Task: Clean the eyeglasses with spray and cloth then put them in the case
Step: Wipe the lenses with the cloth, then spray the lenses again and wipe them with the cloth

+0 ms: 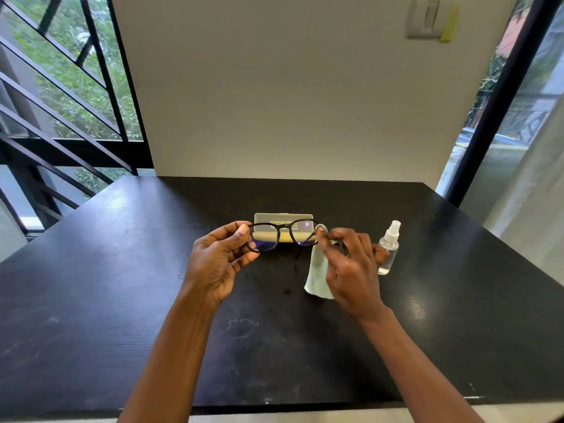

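Note:
Black-framed eyeglasses (pixel 282 236) are held above the middle of the black table (pixel 122 285). My left hand (pixel 219 261) pinches their left rim between thumb and fingers. My right hand (pixel 351 267) grips a pale green cloth (pixel 317 270), pressing its top against the right lens while the rest hangs down. A pale translucent case (pixel 283 219) lies on the table just behind the glasses, partly hidden by them. A small clear spray bottle (pixel 389 248) with a white nozzle stands upright right of my right hand.
A beige wall rises behind the table's far edge. Windows with dark frames flank it left and right. A small dark spot (pixel 287 291) and faint smudges (pixel 241 326) mark the tabletop in front of my hands.

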Available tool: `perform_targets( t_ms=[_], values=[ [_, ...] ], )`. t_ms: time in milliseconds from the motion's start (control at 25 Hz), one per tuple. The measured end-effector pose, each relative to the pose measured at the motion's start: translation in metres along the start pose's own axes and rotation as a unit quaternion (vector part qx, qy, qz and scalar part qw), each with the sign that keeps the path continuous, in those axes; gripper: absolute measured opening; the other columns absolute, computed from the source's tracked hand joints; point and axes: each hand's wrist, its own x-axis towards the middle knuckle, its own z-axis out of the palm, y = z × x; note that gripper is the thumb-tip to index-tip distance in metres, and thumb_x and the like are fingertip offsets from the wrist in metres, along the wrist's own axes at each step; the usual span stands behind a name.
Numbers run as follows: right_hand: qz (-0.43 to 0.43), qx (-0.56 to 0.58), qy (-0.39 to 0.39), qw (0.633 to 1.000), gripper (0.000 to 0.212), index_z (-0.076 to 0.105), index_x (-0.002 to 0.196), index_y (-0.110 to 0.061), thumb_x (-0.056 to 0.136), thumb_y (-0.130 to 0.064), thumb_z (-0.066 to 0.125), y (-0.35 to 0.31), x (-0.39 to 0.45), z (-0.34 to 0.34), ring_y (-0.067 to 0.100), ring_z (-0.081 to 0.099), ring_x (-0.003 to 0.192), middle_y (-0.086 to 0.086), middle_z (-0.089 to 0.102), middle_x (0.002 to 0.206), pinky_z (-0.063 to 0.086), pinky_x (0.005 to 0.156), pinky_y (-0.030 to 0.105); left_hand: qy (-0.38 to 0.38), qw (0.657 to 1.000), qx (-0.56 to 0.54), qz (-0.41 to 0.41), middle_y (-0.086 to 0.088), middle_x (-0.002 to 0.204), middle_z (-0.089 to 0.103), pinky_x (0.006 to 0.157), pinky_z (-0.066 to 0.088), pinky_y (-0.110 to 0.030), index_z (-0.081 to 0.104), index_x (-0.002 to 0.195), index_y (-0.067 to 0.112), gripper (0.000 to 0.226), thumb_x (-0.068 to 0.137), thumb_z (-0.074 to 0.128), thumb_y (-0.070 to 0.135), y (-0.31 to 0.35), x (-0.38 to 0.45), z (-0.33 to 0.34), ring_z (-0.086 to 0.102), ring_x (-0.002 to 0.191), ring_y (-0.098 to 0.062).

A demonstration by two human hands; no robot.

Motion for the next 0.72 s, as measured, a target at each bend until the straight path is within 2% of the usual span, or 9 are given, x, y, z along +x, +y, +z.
perform_targets(
  t_ms=[80,160,200,240,360,440,560,680,720],
  values=[
    [0.054,0.076,0.008,0.996,0.034,0.069,0.110,-0.011,0.083,-0.010,0.048,-0.001,0.004,-0.002,0.017,0.046,0.087,0.008,0.061,0.092,0.039,0.071,0.038,-0.004,1.000,0.011,0.012,-0.004,0.061,0.069,0.052,0.056,-0.022,0.069,0.082,0.011,0.012,0.084,0.058,0.009,0.003,0.002,-0.002,0.064,0.055,-0.013],
    [0.101,0.206,0.004,0.973,0.031,0.069,0.107,-0.006,0.082,-0.007,0.049,-0.005,0.004,-0.005,0.011,0.048,0.083,0.004,0.053,0.089,0.040,0.078,0.017,0.001,1.000,0.010,0.016,-0.003,0.063,0.069,0.053,0.057,-0.022,0.069,0.083,0.012,0.011,0.084,0.059,0.010,0.004,0.005,-0.005,0.064,0.057,-0.013],
    [0.111,0.246,-0.013,0.963,0.029,0.069,0.104,-0.005,0.083,-0.009,0.049,-0.007,0.001,-0.006,0.006,0.046,0.081,0.001,0.050,0.089,0.036,0.077,0.006,0.006,1.000,0.006,0.016,-0.004,0.064,0.070,0.053,0.057,-0.023,0.069,0.083,0.012,0.011,0.084,0.059,0.010,0.005,0.006,-0.006,0.064,0.057,-0.013],
    [0.115,0.264,-0.055,0.956,0.027,0.070,0.102,-0.004,0.083,-0.010,0.051,-0.011,-0.003,-0.007,0.003,0.045,0.078,-0.001,0.048,0.087,0.034,0.075,0.001,0.011,1.000,0.002,0.016,-0.004,0.066,0.071,0.054,0.057,-0.023,0.070,0.083,0.012,0.011,0.084,0.059,0.010,0.005,0.008,-0.008,0.065,0.058,-0.014],
    [0.108,0.245,-0.283,0.921,0.029,0.066,0.113,-0.008,0.087,-0.009,0.053,-0.017,-0.023,0.001,0.007,0.048,0.080,-0.001,0.048,0.090,0.034,0.075,0.003,0.016,1.000,-0.007,0.013,-0.005,0.068,0.071,0.055,0.057,-0.024,0.070,0.083,0.012,0.011,0.084,0.060,0.009,0.004,0.011,-0.013,0.065,0.059,-0.015],
    [0.122,0.220,-0.382,0.889,0.035,0.059,0.122,-0.012,0.088,-0.010,0.050,-0.019,-0.033,0.007,0.012,0.052,0.091,0.002,0.054,0.101,0.038,0.082,0.013,0.011,1.000,-0.015,0.008,-0.006,0.069,0.071,0.054,0.057,-0.023,0.071,0.082,0.012,0.012,0.084,0.059,0.008,0.000,0.012,-0.016,0.066,0.058,-0.014],
    [0.220,0.272,-0.415,0.840,0.035,0.060,0.120,-0.016,0.085,-0.017,0.057,-0.020,-0.032,0.008,0.005,0.055,0.091,-0.005,0.059,0.102,0.039,0.081,0.012,-0.001,1.000,-0.017,0.004,-0.006,0.068,0.070,0.053,0.056,-0.023,0.071,0.081,0.011,0.013,0.084,0.059,0.007,-0.005,0.011,-0.021,0.066,0.058,-0.014],
    [0.364,0.405,-0.416,0.729,0.023,0.068,0.102,-0.024,0.080,-0.031,0.068,-0.012,-0.018,0.003,-0.005,0.059,0.078,-0.014,0.067,0.089,0.043,0.068,0.010,-0.015,1.000,-0.013,0.011,-0.005,0.068,0.071,0.054,0.056,-0.023,0.071,0.081,0.012,0.015,0.084,0.057,0.007,-0.007,0.011,-0.024,0.067,0.059,-0.014],
    [0.397,0.435,-0.396,0.704,0.017,0.070,0.094,-0.024,0.081,-0.034,0.067,-0.008,-0.011,0.001,-0.005,0.059,0.073,-0.014,0.068,0.085,0.043,0.064,0.010,-0.021,1.000,-0.011,0.014,-0.005,0.068,0.071,0.054,0.056,-0.023,0.071,0.082,0.012,0.015,0.084,0.057,0.008,-0.008,0.010,-0.025,0.067,0.059,-0.014]
  ],
)
